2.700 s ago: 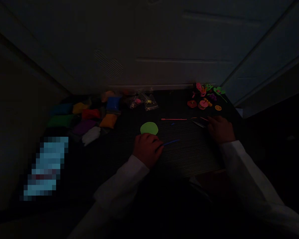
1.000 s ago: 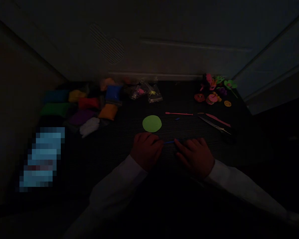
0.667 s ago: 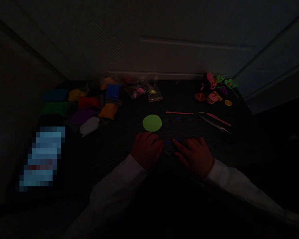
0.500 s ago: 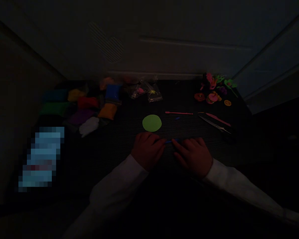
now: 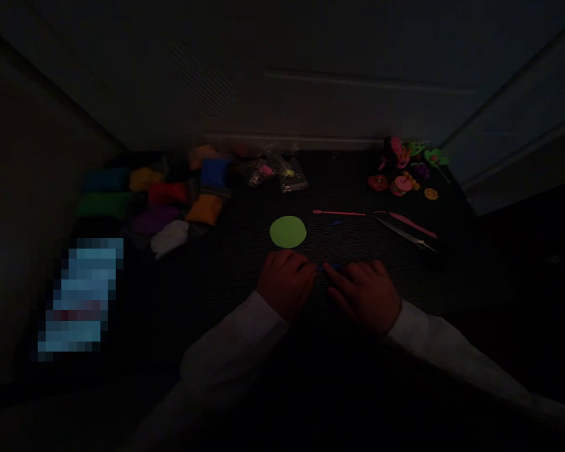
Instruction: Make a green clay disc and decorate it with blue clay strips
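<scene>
At the middle of a dark, ribbed surface (image 5: 216, 273), in very dim light, two bare hands in white sleeves meet over a thin blue strip (image 5: 334, 267). The left hand (image 5: 287, 282) covers the strip's left end with fingers bunched together; whether this grip pinches or only presses cannot be told. The right hand (image 5: 370, 294) lays its index finger along the strip, the thumb standing apart below and the other fingers curled; its grip, too, is unclear. Only a little blue shows between the hands.

The step in hand appears to be working this strip between the fingertips. The next move seems to call for light, even pressure, since something so slim would likely bend or tear.

Just beyond the left hand lies a flat green disc (image 5: 287, 232). To its right are a small blue scrap (image 5: 336, 222), a slim pink stick (image 5: 339, 213), a pair of scissors (image 5: 407, 238) and a pink blade-shaped tool (image 5: 417, 226). Farther back on the right sits a cluster of colourful little models (image 5: 403, 184). On the left are bright packets (image 5: 168, 193), with a blurred, glowing screen (image 5: 80, 295) nearer.
</scene>
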A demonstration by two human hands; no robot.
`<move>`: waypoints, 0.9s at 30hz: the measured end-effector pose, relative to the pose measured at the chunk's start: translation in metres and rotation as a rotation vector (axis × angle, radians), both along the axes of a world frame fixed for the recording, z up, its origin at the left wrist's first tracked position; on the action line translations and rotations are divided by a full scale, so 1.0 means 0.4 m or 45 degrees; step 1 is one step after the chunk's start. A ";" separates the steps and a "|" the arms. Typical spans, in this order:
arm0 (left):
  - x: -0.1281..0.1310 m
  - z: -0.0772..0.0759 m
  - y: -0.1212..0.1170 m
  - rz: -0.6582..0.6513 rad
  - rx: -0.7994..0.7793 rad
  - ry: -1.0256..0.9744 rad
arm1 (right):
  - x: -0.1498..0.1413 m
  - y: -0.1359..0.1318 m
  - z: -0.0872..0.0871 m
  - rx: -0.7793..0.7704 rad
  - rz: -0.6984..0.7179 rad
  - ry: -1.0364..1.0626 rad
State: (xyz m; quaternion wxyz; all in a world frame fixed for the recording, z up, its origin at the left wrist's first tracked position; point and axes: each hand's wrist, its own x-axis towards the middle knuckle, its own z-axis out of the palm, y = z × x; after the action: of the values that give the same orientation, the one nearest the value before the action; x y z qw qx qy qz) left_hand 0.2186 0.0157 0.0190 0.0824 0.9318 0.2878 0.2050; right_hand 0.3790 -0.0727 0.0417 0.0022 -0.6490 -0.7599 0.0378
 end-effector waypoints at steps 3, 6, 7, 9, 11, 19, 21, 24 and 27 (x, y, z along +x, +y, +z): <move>0.000 -0.004 0.001 -0.005 -0.007 -0.010 | 0.001 0.000 -0.002 0.013 -0.005 -0.005; 0.000 -0.006 0.004 -0.015 -0.006 -0.021 | 0.007 0.000 -0.004 0.013 -0.012 0.065; 0.000 -0.005 0.005 -0.018 -0.007 -0.021 | 0.009 0.000 -0.004 0.017 -0.014 0.094; 0.001 -0.004 0.006 -0.014 -0.020 -0.009 | 0.009 -0.001 -0.004 0.022 -0.007 0.125; 0.001 -0.003 0.004 -0.006 -0.033 -0.005 | 0.005 -0.001 -0.003 0.021 0.000 0.106; -0.008 -0.009 0.001 0.020 -0.092 -0.050 | -0.013 0.000 -0.002 0.004 -0.005 0.036; -0.011 -0.010 0.003 0.022 -0.096 -0.066 | -0.009 -0.001 -0.003 0.009 -0.009 0.064; -0.014 -0.009 0.006 0.021 -0.101 -0.060 | -0.002 -0.002 -0.003 0.017 -0.024 0.157; -0.011 -0.009 0.005 0.019 -0.103 -0.042 | -0.007 -0.003 0.000 0.026 -0.023 0.153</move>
State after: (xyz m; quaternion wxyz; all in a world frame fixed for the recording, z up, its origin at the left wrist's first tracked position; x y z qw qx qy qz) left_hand 0.2141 0.0177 0.0156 0.1231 0.9221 0.3014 0.2093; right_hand 0.3761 -0.0740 0.0417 0.0549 -0.6523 -0.7528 0.0691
